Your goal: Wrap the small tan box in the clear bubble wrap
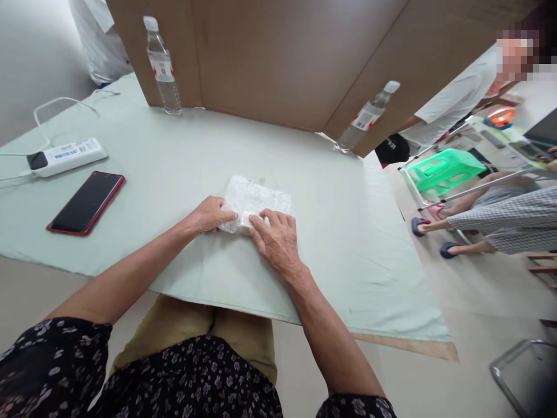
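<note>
A sheet of clear bubble wrap [256, 194] lies on the pale green tablecloth [187, 157], near the middle of the table. My left hand [212, 215] pinches its left edge, thumb on top and fingers curled beneath. From the right, my right hand [277, 238] has its fingers bent onto the near part of the wrap, thumb close to the left thumb. Between the two thumbs a small whitish patch [246, 218] shows; whether it is folded wrap or an object inside, I cannot make out.
A phone in a red case [87, 203] and a white power strip [69, 155] with cables lie at left. Brown cardboard panels [270, 64] stand at the back, with water bottles [163, 69] [368, 119] before them. Beyond the right edge are people and a green plastic stool [448, 168].
</note>
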`<state>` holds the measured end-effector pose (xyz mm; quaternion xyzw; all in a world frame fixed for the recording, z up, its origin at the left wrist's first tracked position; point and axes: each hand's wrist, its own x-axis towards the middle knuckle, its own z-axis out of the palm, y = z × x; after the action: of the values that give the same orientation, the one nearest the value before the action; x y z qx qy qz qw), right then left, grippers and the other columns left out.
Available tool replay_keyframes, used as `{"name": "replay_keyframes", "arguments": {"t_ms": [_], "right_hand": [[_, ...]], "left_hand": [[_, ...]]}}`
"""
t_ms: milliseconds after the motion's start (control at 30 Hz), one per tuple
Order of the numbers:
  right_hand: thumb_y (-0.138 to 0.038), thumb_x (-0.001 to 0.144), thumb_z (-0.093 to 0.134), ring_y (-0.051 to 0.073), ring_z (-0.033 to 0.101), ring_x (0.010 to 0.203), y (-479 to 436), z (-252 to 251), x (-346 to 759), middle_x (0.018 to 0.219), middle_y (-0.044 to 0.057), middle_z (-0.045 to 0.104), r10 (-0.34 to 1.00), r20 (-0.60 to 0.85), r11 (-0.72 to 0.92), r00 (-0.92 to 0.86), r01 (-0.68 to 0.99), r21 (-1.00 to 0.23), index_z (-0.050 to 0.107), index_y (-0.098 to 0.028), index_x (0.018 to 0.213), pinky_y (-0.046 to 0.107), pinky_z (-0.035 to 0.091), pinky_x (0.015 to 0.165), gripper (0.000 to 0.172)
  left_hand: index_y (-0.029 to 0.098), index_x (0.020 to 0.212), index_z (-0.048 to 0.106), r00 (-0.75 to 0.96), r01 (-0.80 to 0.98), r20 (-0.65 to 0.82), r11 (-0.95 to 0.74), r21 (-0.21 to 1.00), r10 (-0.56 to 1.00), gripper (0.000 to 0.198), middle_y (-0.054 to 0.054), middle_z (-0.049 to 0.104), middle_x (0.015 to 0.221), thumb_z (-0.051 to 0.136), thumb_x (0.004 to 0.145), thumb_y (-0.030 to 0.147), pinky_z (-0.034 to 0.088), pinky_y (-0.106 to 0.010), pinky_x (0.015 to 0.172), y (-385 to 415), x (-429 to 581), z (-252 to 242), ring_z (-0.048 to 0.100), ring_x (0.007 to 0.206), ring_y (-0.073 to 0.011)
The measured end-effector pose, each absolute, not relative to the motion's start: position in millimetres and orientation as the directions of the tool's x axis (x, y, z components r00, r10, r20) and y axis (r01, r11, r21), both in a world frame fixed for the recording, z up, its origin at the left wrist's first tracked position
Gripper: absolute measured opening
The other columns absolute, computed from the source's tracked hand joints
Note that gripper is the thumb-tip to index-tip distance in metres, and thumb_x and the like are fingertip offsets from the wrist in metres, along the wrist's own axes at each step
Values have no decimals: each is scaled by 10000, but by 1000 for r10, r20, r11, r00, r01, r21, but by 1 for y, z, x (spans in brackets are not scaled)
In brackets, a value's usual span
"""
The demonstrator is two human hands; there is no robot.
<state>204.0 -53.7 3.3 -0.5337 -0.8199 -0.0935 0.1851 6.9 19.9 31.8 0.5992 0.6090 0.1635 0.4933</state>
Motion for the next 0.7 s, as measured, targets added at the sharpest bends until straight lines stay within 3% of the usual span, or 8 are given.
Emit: {"name": "replay_keyframes", "arguments": {"t_ms": [100, 200, 333, 433, 700], "right_hand": [[-315, 990, 535, 253, 535, 1036, -54, 4, 204, 1176, 87, 648, 837, 410, 417, -361, 907, -52, 616, -258, 1211, 403, 350, 897, 242], [-317, 986, 547, 250, 532, 1026, -54, 3, 203, 1168, 89, 646, 838, 409, 417, -362, 908, -51, 623, -252, 1210, 400, 345, 895, 245], [-318, 990, 539, 248, 527, 1023, -54, 2, 202, 1162, 88, 648, 832, 416, 410, -367, 912, -17, 633, -252, 1203, 396, 339, 882, 242], [-322, 1002, 515, 246, 523, 1013, -54, 1, 201, 1159, 88, 647, 828, 424, 406, -366, 914, -4, 635, -249, 1210, 396, 334, 873, 251], [-327, 1010, 494, 243, 519, 1018, -54, 0, 201, 1170, 86, 638, 837, 406, 411, -366, 911, -27, 624, -263, 1236, 395, 326, 882, 268]], "left_hand": [[188, 624, 534, 247, 679, -347, 94, 728, 905, 137, 29, 505, 535, 646, 656, 259, 302, -236, 430, 25, 12, 32, 456, 454, -109], [185, 591, 484, 218, 668, -228, 26, 743, 949, 174, 41, 470, 557, 642, 650, 224, 284, -220, 447, 25, 15, 26, 419, 496, -89], [194, 648, 472, 164, 440, -270, 175, 881, 949, 176, 61, 458, 544, 635, 698, 236, 296, -197, 417, 20, 22, 19, 424, 463, -83], [190, 663, 479, 199, 280, -343, 282, 918, 918, 165, 56, 505, 541, 635, 716, 196, 351, -180, 406, 20, 29, 22, 475, 456, -85], [171, 635, 509, 186, 199, -319, 282, 939, 930, 152, 52, 513, 540, 632, 718, 136, 405, -177, 392, 17, 37, 34, 499, 475, -84]]}}
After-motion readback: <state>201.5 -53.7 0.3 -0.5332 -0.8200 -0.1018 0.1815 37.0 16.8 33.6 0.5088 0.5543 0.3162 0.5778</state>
